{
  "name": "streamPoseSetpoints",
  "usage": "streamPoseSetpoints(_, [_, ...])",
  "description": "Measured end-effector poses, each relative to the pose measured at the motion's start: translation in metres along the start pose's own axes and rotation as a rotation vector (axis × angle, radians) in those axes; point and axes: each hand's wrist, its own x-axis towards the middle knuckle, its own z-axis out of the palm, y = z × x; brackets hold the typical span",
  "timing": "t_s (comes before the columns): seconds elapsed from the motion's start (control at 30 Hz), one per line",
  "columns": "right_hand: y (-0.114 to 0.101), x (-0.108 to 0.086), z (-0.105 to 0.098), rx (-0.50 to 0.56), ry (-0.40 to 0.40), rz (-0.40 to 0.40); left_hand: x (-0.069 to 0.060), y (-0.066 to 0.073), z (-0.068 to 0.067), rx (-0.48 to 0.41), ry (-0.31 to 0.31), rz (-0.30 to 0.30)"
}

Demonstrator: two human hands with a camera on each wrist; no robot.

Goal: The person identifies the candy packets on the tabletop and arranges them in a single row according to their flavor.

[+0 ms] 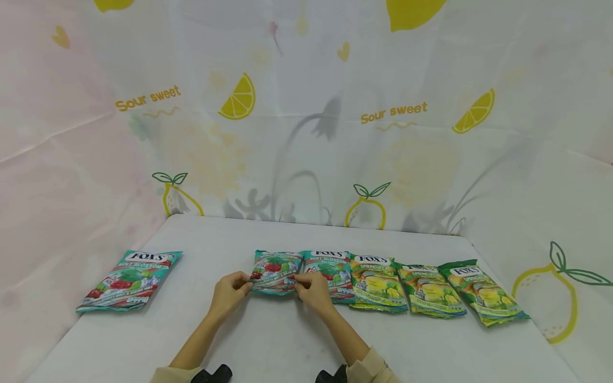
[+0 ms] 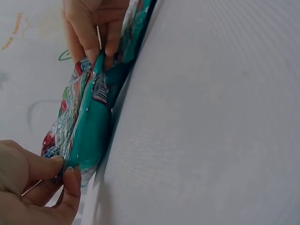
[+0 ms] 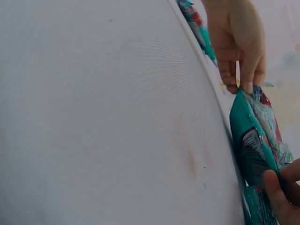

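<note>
A teal FOX'S candy bag (image 1: 276, 272) lies near the middle of the white table. My left hand (image 1: 229, 293) pinches its left lower corner between thumb and fingers. At the opposite lower corner, my right hand (image 1: 313, 291) pinches the same bag. In the left wrist view the bag's teal back seam (image 2: 91, 126) faces the camera, with the left hand (image 2: 35, 187) at its near end. The right wrist view shows the right hand's fingers (image 3: 281, 197) at the bag's near end. Just right of this bag, a second teal mint blossom bag (image 1: 335, 266) touches or overlaps its edge.
Three yellow-green spring tea bags, the first (image 1: 377, 284), a middle one (image 1: 431, 292) and an angled one (image 1: 483, 292), continue the row rightward. Another teal bag (image 1: 131, 282) lies apart at the table's left edge. A lemon-print cloth (image 1: 306, 149) hangs behind the table (image 1: 268, 346).
</note>
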Motion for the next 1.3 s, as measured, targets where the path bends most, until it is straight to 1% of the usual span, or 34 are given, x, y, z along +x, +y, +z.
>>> streamPoseSetpoints(0.1, [-0.002, -0.002, -0.001, -0.02, 0.006, 0.006, -0.001, 0.0, 0.0, -0.002, -0.001, 0.004])
streamPoseSetpoints(0.2, [-0.004, -0.003, -0.002, -0.09, 0.01, 0.028, -0.001, 0.001, 0.0, -0.008, -0.006, -0.003])
streamPoseSetpoints(0.27, [-0.005, -0.004, -0.003, -0.131, -0.003, 0.051, -0.001, 0.0, 0.0, -0.009, -0.012, -0.013])
streamPoseSetpoints(0.33, [-0.006, -0.006, -0.004, -0.144, -0.03, 0.088, -0.001, 0.0, 0.0, -0.011, -0.024, -0.03])
streamPoseSetpoints(0.4, [-0.006, -0.007, -0.006, -0.129, -0.054, 0.121, -0.001, 0.001, 0.0, -0.013, -0.041, -0.045])
streamPoseSetpoints(0.5, [-0.006, -0.01, -0.007, -0.072, -0.075, 0.166, -0.002, 0.003, -0.001, -0.005, -0.067, -0.055])
streamPoseSetpoints(0.6, [-0.005, -0.012, -0.007, -0.016, -0.079, 0.201, -0.003, 0.004, -0.001, 0.012, -0.087, -0.063])
streamPoseSetpoints(0.7, [-0.005, -0.013, -0.006, 0.004, -0.08, 0.227, -0.004, 0.004, 0.0, 0.023, -0.094, -0.066])
streamPoseSetpoints(0.83, [-0.004, -0.015, -0.006, 0.003, -0.086, 0.242, -0.004, 0.004, -0.001, 0.024, -0.094, -0.072])
streamPoseSetpoints(1.0, [-0.004, -0.015, -0.006, 0.007, -0.087, 0.265, -0.005, 0.003, -0.003, 0.023, -0.091, -0.099])
streamPoseSetpoints(1.03, [-0.004, -0.015, -0.005, -0.003, -0.08, 0.268, -0.005, 0.002, -0.004, 0.022, -0.09, -0.103])
streamPoseSetpoints(1.2, [-0.002, -0.012, -0.001, -0.092, -0.012, 0.225, -0.004, -0.001, -0.002, 0.0, -0.074, -0.109])
streamPoseSetpoints(1.3, [-0.001, -0.013, 0.002, -0.109, 0.029, 0.196, -0.004, -0.003, -0.002, -0.003, -0.062, -0.121])
